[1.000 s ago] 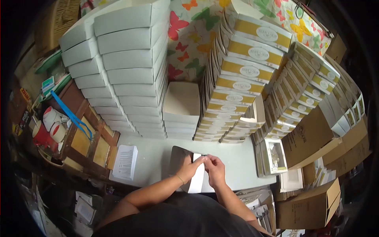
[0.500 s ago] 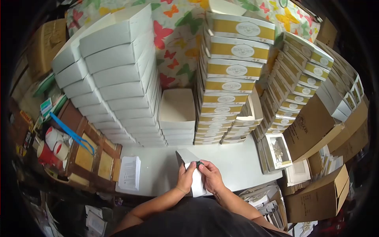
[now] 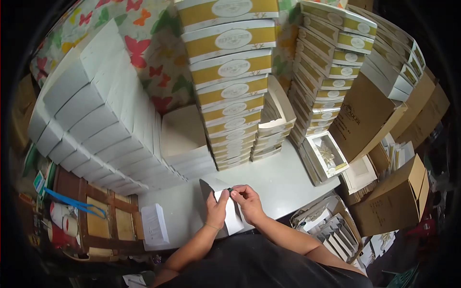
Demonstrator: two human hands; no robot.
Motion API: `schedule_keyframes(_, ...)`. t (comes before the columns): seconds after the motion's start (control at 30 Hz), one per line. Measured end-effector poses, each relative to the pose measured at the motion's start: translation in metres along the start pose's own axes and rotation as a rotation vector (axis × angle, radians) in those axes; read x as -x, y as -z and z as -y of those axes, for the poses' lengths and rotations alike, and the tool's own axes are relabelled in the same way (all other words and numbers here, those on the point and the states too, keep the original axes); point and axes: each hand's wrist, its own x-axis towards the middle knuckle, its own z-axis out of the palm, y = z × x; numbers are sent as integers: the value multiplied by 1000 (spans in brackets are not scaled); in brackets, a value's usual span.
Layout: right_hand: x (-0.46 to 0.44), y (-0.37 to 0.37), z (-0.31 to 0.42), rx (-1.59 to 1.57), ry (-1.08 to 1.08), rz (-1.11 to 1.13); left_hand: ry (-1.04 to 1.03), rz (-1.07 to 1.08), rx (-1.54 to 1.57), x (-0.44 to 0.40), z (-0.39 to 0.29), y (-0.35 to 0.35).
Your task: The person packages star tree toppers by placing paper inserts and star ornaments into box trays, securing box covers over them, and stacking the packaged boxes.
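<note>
View's swung right, grip's barely changed: left hand (image 3: 216, 210) clamps a folded white cardboard sheet (image 3: 234, 222), right hand (image 3: 248, 204) pinches a small dark-green thing (image 3: 230, 190) between them. Looks mid-job, sheet's not set down yet.

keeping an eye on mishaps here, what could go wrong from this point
The small dark piece pinched by the right hand could slip and drop. The thin white sheet-like piece, gripped by the left hand, might crease if squeezed hard. The tall stack of white-and-gold cardboard boxes, standing beyond the hands, could topple if bumped.
</note>
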Motion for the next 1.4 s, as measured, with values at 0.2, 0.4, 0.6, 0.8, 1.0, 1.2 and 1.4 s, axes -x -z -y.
schedule_keyframes(0.2, -5, 4, 13, 154, 22, -82, -22, -8, 9, -10, 2, -15)
schedule_keyframes(0.4, 3, 13, 13, 272, 39, -51, 52, 17, 69, -9, 14, -9)
schedule_keyframes(0.6, -21, 22, 0, -31, -164, -28, -106, 103, -193, -31, -2, -4)
schedule_keyframes(0.8, -25, 45, -19, -26, -303, -57, -21, 155, -381, -28, 1, -1)
schedule_keyframes(1.0, -47, 144, -7, 664, -180, -75, -63, 472, -1068, -36, 105, 22)
schedule_keyframes(1.2, -176, 130, 173, 1292, 592, -448, -121, 516, -1360, -9, 171, 61)
schedule_keyframes(1.4, -316, 154, 224, 1584, 504, -678, -59, 778, -1296, -31, 207, 56)
